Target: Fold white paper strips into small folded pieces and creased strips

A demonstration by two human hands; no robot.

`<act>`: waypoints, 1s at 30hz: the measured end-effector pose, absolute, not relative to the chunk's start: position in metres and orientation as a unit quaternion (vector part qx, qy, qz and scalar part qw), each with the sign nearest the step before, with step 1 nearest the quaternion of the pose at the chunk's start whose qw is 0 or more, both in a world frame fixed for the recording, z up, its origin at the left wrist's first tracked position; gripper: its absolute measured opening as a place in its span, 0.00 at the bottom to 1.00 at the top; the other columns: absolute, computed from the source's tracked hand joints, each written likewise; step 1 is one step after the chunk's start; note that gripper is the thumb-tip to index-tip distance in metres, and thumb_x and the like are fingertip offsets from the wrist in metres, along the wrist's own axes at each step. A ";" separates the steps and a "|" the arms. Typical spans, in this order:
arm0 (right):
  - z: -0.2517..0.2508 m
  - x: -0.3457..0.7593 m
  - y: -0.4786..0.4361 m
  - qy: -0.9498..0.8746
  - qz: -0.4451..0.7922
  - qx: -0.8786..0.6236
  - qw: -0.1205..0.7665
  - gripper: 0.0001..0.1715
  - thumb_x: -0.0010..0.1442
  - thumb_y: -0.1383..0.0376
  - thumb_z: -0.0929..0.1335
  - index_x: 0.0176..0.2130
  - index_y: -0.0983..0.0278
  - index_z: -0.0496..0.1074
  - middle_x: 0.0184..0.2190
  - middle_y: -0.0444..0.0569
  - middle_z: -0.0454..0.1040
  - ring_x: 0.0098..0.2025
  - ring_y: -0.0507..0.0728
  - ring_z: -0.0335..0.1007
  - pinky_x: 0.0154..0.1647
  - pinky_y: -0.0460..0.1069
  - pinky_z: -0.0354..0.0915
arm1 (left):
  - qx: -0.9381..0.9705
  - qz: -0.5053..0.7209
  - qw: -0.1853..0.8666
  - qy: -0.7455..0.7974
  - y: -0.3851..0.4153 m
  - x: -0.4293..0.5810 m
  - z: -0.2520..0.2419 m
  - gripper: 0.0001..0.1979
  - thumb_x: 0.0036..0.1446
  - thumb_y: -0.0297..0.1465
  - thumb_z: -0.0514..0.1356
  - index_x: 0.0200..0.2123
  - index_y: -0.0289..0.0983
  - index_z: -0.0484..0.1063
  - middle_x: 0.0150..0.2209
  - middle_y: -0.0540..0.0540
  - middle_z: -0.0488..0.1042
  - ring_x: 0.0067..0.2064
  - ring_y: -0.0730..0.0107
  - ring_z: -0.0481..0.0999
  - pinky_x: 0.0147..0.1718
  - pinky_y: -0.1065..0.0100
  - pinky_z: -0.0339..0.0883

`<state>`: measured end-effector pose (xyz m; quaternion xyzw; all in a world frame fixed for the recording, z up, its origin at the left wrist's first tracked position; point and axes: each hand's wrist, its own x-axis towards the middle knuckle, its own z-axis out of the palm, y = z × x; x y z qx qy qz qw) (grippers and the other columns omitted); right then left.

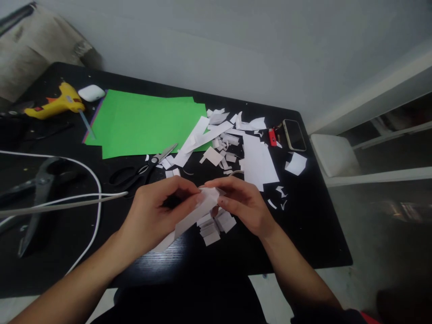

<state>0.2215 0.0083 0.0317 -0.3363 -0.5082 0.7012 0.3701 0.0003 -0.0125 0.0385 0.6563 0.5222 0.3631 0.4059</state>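
Observation:
Over the front middle of a black table (pixel 303 234), both my hands pinch one long white paper strip (pixel 189 220). My left hand (pixel 158 211) grips its middle, with the strip's tail running down to the left under my wrist. My right hand (pixel 241 200) holds the folded upper end between thumb and fingers. A small pile of cut white paper pieces (pixel 216 225) lies on the table just under my hands. Black-handled scissors (pixel 141 171) lie just beyond my left hand.
Green paper sheets (pixel 145 121) lie at the back, with white paper scraps (pixel 236 144) to their right. A yellow glue gun (pixel 56 105), a white cable (pixel 91 180), black pliers (pixel 37 193), a phone (pixel 294 134) and a red lighter (pixel 272 137) also rest on the table.

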 end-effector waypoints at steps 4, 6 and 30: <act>0.032 0.221 0.008 -0.512 0.697 -0.337 0.372 0.15 0.63 0.62 0.74 0.51 0.57 0.81 0.39 0.47 0.80 0.34 0.52 0.76 0.35 0.47 0.77 | 0.686 0.351 0.371 0.519 -0.013 -0.001 0.034 0.04 0.64 0.34 0.64 0.40 0.41 0.77 0.35 0.49 0.80 0.34 0.70 0.78 0.34 0.68 0.72; 0.033 0.220 0.008 -0.514 0.693 -0.345 0.370 0.14 0.64 0.62 0.73 0.50 0.57 0.81 0.37 0.47 0.80 0.34 0.52 0.75 0.35 0.48 0.76 | 0.694 0.359 0.367 0.504 -0.013 0.000 0.035 0.03 0.64 0.33 0.63 0.39 0.41 0.76 0.37 0.48 0.80 0.37 0.68 0.79 0.37 0.66 0.73; 0.028 0.214 0.004 -0.526 0.651 -0.362 0.410 0.22 0.62 0.66 0.76 0.55 0.57 0.76 0.39 0.46 0.80 0.35 0.53 0.77 0.36 0.49 0.77 | 0.518 0.397 0.560 0.510 -0.007 0.006 0.033 0.09 0.53 0.35 0.71 0.37 0.38 0.80 0.32 0.48 0.82 0.32 0.68 0.81 0.32 0.71 0.73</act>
